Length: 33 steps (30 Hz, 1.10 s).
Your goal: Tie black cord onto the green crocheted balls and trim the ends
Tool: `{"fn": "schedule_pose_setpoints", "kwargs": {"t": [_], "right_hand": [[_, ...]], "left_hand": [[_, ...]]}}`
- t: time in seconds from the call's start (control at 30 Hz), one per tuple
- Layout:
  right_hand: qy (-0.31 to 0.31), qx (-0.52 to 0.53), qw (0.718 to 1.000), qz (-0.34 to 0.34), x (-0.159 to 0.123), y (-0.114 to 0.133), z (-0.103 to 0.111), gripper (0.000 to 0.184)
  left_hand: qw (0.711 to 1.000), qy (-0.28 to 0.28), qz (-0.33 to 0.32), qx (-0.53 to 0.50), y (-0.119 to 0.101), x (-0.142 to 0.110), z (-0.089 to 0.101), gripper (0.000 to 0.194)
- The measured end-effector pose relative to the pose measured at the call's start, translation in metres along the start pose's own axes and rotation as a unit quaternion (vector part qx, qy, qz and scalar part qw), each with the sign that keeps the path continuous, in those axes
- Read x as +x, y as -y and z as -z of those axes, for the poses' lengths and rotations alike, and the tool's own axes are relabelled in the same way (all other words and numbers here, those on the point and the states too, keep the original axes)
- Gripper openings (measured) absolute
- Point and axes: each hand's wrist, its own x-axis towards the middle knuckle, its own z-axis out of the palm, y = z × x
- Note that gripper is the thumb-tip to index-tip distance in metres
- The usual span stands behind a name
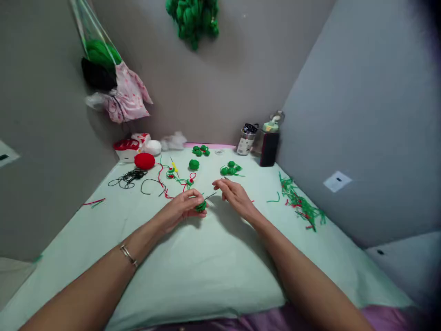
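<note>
My left hand is closed around a small green yarn ball, held just above the table in the middle of the view. From the ball a thin dark needle-like piece sticks out up and to the right; whether it is a needle or a strand cannot be told. Just right of it is my right hand, apart from the ball, with thumb and fingers bent together in a pinch. Anything between those fingertips is too small to make out. Behind the hands lie a finished-looking green yarn ball and a green yarn cluster.
A red yarn ball, tangled black yarn and a yellow-handled tool lie at the left. Green and red yarn scraps are heaped at the right. A tin and a dark box stand against the wall.
</note>
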Motion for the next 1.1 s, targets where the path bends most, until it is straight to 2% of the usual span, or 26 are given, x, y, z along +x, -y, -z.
{"fn": "schedule_pose_setpoints", "kwargs": {"t": [0.07,0.13,0.23,0.3,0.43,0.53,0.63,0.87,0.97,1.1], "right_hand": [[0.086,0.015,0.996,0.023,-0.003,0.005,-0.003,0.041],[0.129,0.050,0.990,0.028,-0.006,0.008,-0.005,0.040],[0.109,0.142,0.984,0.002,-0.008,0.012,-0.008,0.037],[0.090,0.227,0.969,-0.035,-0.009,0.012,-0.012,0.033],[0.113,0.391,0.908,-0.099,-0.010,0.012,-0.021,0.034],[0.124,0.460,0.873,-0.100,-0.010,0.015,-0.027,0.038],[0.128,0.469,0.869,-0.091,-0.011,0.021,-0.031,0.039],[0.111,0.400,0.902,-0.119,-0.012,0.030,-0.025,0.044],[0.107,0.409,0.897,-0.126,-0.011,0.028,-0.022,0.044],[0.097,0.449,0.873,-0.165,-0.008,0.022,-0.023,0.044]], "left_hand": [[1.000,0.006,0.002,0.001,0.001,-0.001,0.000,0.034],[1.000,0.010,0.001,0.003,0.001,-0.001,-0.001,0.034],[1.000,0.010,-0.007,0.008,0.000,-0.002,-0.001,0.033],[1.000,0.012,-0.007,0.009,-0.001,-0.003,-0.003,0.032],[0.999,0.031,-0.013,0.002,-0.004,-0.006,-0.006,0.027],[0.998,0.043,-0.038,-0.003,-0.005,-0.008,-0.007,0.025],[0.998,0.051,-0.048,0.000,-0.003,-0.007,-0.006,0.025],[0.997,0.060,-0.044,0.032,0.002,-0.006,-0.005,0.025],[0.997,0.059,-0.047,0.014,0.002,-0.007,-0.007,0.019],[0.998,0.049,-0.046,-0.008,0.004,-0.005,-0.009,0.018]]}}
